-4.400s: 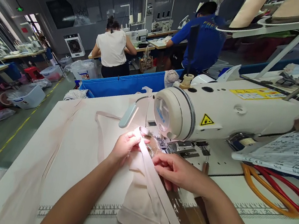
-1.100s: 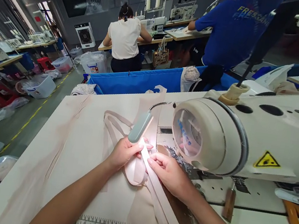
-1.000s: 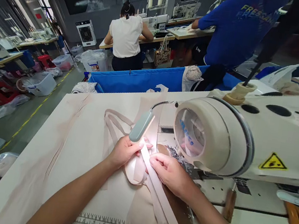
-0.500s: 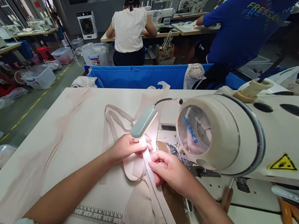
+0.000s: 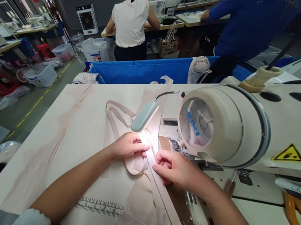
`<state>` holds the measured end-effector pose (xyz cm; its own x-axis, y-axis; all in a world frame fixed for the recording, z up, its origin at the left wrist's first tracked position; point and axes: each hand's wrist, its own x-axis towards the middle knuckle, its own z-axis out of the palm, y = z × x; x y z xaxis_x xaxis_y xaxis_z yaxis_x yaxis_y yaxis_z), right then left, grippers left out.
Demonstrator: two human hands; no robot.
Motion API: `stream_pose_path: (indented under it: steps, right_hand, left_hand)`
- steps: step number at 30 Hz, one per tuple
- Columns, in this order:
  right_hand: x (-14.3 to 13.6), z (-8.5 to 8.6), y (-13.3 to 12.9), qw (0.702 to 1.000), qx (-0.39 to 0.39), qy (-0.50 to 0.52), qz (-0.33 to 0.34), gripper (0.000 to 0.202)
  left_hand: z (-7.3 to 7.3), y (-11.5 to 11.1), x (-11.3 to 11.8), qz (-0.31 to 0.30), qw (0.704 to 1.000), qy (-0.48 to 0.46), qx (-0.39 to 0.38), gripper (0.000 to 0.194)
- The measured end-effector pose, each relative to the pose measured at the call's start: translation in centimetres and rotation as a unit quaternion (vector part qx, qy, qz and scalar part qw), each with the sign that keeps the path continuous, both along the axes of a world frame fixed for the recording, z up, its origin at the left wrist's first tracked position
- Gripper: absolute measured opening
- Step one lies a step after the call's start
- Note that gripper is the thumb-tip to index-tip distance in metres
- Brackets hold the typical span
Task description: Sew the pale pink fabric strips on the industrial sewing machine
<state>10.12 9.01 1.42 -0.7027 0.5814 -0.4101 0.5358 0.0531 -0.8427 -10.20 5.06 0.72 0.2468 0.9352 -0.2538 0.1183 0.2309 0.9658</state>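
A long pale pink fabric strap (image 5: 164, 198) runs from under the lamp toward the table's near edge. My left hand (image 5: 130, 147) pinches its upper part between thumb and fingers. Just to the right, my right hand (image 5: 169, 166) has its fingers closed on the same strap. A loop of pale strap hangs below my left hand, and thin beige fabric (image 5: 139, 202) lies beneath. A small grey-green lamp (image 5: 144, 117) lights the spot from above. Close to my right hand stands the sewing machine head (image 5: 222, 127); its needle area is mostly hidden.
Loose straps (image 5: 114, 112) and a sheer pink fabric piece (image 5: 43, 156) lie on the white table (image 5: 85, 125). Orange-handled scissors (image 5: 294, 215) rest at the right. A blue fabric trough (image 5: 146, 68) borders the far edge. Two people sit beyond it.
My hands stay on the strap and have shifted only slightly, the right one a little to the right. The whole view has tilted down a little.
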Motion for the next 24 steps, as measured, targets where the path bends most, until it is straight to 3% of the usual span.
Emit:
stream_pose_path:
  steps: [11, 24]
  right_hand:
    - [0.4, -0.5, 0.0, 1.0, -0.009, 0.013, 0.0, 0.016]
    - [0.7, 1.2, 0.1, 0.996, -0.063, 0.056, 0.041, 0.02]
  left_hand:
    - [-0.3, 0.0, -0.1, 0.015, 0.999, -0.031, -0.033, 0.031]
    - [-0.1, -0.3, -0.1, 0.014, 0.995, -0.099, -0.022, 0.035]
